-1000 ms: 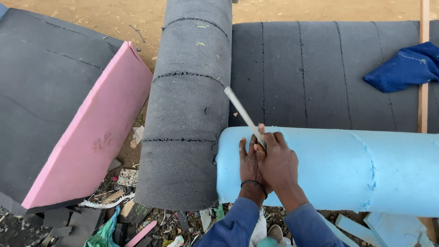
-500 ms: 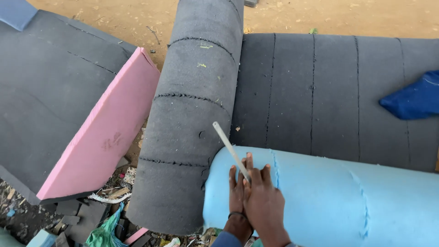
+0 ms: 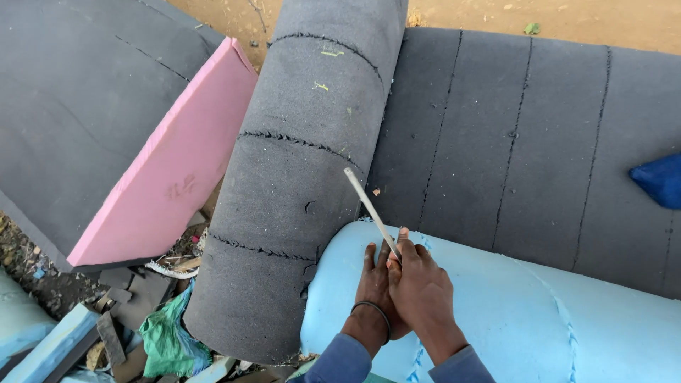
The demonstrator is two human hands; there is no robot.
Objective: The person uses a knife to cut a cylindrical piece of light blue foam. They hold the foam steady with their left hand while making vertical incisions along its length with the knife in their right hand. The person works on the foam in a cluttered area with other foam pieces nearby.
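Note:
Both hands rest together on the near end of a light blue foam roll [image 3: 539,319]. My right hand [image 3: 418,291] grips the lower end of a thin white stick [image 3: 369,209] that slants up and to the left over the foam. My left hand [image 3: 374,284] lies flat on the blue foam, fingers spread, partly under the right hand, with a dark band around its wrist. A stitched seam runs down the blue roll right of the hands.
A dark grey foam roll [image 3: 298,184] with stitched seams lies left of the blue one. Behind is a grey stitched foam mat [image 3: 525,142]. A pink foam slab [image 3: 170,170] leans on grey foam at left. Scraps and green cloth [image 3: 167,340] litter the ground; a blue cloth [image 3: 660,177] sits at right.
The view has shifted left and closer, so the blue cloth slid to the right edge. The hands stay together on the blue roll with the stick held at about the same slant.

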